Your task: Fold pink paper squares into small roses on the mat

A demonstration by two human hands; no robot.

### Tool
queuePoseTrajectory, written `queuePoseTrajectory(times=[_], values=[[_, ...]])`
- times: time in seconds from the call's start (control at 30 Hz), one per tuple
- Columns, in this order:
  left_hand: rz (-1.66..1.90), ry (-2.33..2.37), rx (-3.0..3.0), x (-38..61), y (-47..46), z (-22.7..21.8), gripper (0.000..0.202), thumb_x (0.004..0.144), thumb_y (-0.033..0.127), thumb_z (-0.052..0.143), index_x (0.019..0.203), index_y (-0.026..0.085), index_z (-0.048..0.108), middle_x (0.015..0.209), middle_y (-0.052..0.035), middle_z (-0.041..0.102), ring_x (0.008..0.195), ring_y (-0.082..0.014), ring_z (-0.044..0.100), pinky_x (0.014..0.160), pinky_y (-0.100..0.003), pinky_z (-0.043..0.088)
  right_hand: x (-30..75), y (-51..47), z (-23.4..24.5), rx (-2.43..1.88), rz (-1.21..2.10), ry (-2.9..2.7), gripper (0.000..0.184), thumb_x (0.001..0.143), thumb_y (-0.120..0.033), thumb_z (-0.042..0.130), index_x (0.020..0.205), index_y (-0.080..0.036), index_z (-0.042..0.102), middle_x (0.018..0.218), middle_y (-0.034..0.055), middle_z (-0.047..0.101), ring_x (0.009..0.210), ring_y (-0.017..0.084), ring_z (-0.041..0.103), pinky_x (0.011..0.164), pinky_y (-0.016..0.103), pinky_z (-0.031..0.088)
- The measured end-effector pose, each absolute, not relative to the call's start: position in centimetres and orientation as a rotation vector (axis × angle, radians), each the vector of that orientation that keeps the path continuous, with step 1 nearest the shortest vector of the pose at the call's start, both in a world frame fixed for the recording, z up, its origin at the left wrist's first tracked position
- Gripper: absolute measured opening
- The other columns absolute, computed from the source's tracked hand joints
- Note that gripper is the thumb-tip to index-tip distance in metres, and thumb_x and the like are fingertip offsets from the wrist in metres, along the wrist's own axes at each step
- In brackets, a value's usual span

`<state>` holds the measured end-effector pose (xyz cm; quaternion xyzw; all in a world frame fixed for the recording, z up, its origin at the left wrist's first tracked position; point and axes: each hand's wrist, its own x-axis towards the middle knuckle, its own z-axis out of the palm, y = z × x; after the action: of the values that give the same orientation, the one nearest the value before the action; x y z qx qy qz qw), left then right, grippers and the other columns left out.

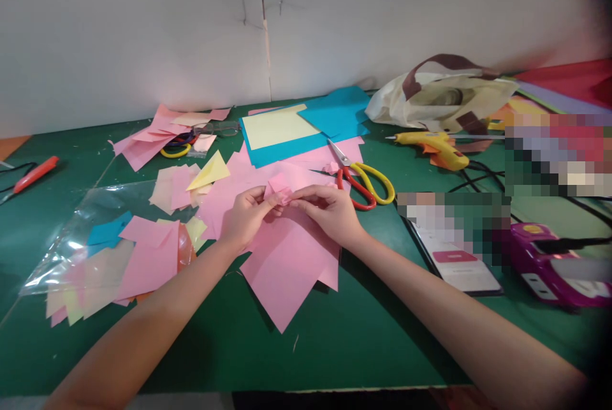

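Between my hands is a small folded piece of pink paper (276,188), held just above larger pink sheets (287,263). My left hand (248,215) pinches its left and lower side, thumb on top. At its right edge, the thumb and fingertips of my right hand (329,211) close on the same piece. Scissors (366,183) with one red and one yellow handle lie beyond my right hand, blades partly apart. A small crumpled pink paper piece (329,168) sits near the blades.
Blue sheets (335,113) and a cream sheet (275,126) lie at the back. Paper scraps and a clear plastic bag (62,250) are on the left. To the right are a yellow glue gun (433,145), a phone (454,257), a purple device (545,270) and a cloth bag (396,104).
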<state>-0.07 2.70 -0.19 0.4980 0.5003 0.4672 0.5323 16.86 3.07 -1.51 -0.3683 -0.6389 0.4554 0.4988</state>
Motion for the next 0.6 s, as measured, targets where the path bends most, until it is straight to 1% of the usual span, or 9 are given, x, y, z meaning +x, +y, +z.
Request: queuePoseTrajectory(times=[0.1,0.2,0.3,0.4,0.5,0.6], values=[[1.102,1.156,1.16,-0.13,2.76,-0.21,0.023,0.07,0.038,0.071,0.07,0.015,0.068,0.063,-0.0023,0.066,0.058,-0.0117,0.06,0.055,-0.022,0.047,16.82,2.93,-1.44,-0.913,1.065,-1.545,0.011,0.08,-0.027,0.063,0.085,-0.021,0.07,0.084,0.0038,0.073,0.076,0.018,0.069,0.071,0.034,0.057],[1.078,1.109,1.128,-0.23,2.68,-0.44,0.02,0.071,0.035,0.071,0.075,0.016,0.068,0.067,-0.0021,0.068,0.059,-0.0113,0.061,0.055,-0.022,0.048,16.81,2.95,-1.37,-0.922,1.062,-1.523,0.008,0.078,-0.023,0.062,0.083,-0.02,0.067,0.078,0.003,0.072,0.068,0.016,0.067,0.062,0.029,0.055],[1.052,1.078,1.114,-0.29,2.61,-0.67,0.018,0.071,0.033,0.071,0.079,0.017,0.068,0.071,-0.0027,0.069,0.062,-0.0121,0.063,0.057,-0.023,0.05,16.84,3.06,-1.27,-0.902,1.085,-1.527,0.006,0.076,-0.02,0.062,0.081,-0.02,0.065,0.073,0.0024,0.07,0.064,0.015,0.065,0.058,0.028,0.052],[1.053,1.058,1.113,-0.33,2.69,-0.75,0.018,0.071,0.033,0.071,0.078,0.016,0.068,0.073,-0.0034,0.07,0.065,-0.0131,0.064,0.062,-0.025,0.052,16.9,3.15,-1.15,-0.889,1.085,-1.555,0.009,0.076,-0.018,0.058,0.079,-0.02,0.066,0.075,0.0025,0.069,0.066,0.015,0.064,0.061,0.028,0.052],[1.067,1.045,1.073,-0.37,2.83,-0.72,0.016,0.071,0.032,0.07,0.074,0.016,0.067,0.071,-0.0014,0.068,0.063,-0.0114,0.064,0.063,-0.024,0.053,17.01,3.12,-0.98,-0.859,1.071,-1.595,0.016,0.076,-0.014,0.051,0.075,-0.019,0.067,0.075,0.0023,0.069,0.069,0.014,0.063,0.065,0.029,0.052],[1.07,1.055,1.072,-0.37,2.82,-0.71,0.016,0.071,0.032,0.07,0.075,0.017,0.067,0.071,-0.0004,0.068,0.063,-0.0108,0.064,0.065,-0.024,0.053,17.1,3.03,-0.88,-0.843,1.131,-1.575,0.018,0.078,-0.017,0.049,0.074,-0.018,0.067,0.073,0.0023,0.066,0.068,0.014,0.062,0.066,0.029,0.051]])
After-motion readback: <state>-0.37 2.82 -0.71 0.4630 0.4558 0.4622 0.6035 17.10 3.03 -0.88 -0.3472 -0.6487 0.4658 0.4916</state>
